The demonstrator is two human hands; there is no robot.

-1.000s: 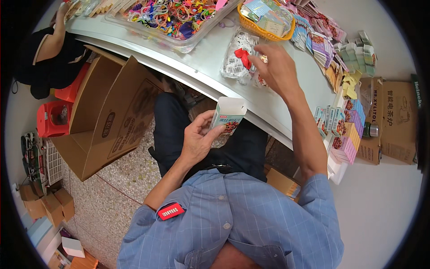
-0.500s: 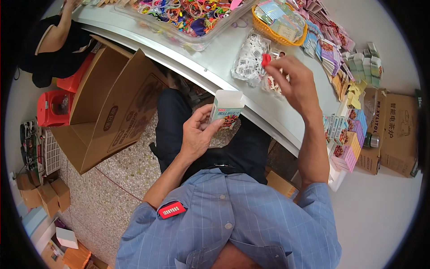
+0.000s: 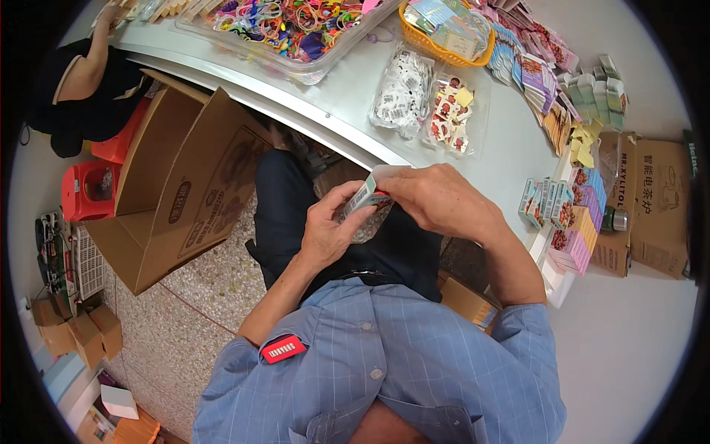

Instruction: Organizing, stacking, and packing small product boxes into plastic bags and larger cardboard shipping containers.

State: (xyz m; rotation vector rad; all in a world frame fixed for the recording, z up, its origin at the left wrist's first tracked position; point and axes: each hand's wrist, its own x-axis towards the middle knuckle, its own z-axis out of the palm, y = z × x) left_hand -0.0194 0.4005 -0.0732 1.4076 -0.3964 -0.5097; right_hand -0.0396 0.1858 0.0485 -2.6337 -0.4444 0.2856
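From where I watch, the left hand [image 3: 324, 231] has its grip closed around a small carton [image 3: 360, 198], thumb on the near side and fingers behind, holding it at a tilt above the lap, just off the front edge of the white table [image 3: 510, 129]. The right hand [image 3: 447, 201] comes in from the other side, its fingertips drawn close together at the carton's upper end, where a pale flap stands up. I see a bit of red by those fingertips, but I cannot tell whether they pinch it or only touch the carton. On the table beyond the 2 hands I have 2 clear bags side by side: a bag of white packets [image 3: 401, 95] on the left and a bag of printed pieces [image 3: 451, 117] on the right. Behind them sits a yellow basket [image 3: 452, 59] with flat packs in it, and to its left a clear tub [image 3: 314, 72] of bright bands. A group of small cartons [image 3: 546, 201] stands near the table's right edge. Off to the left I make out a co-worker [image 3: 78, 96] beyond a large open cardboard box [image 3: 177, 185].
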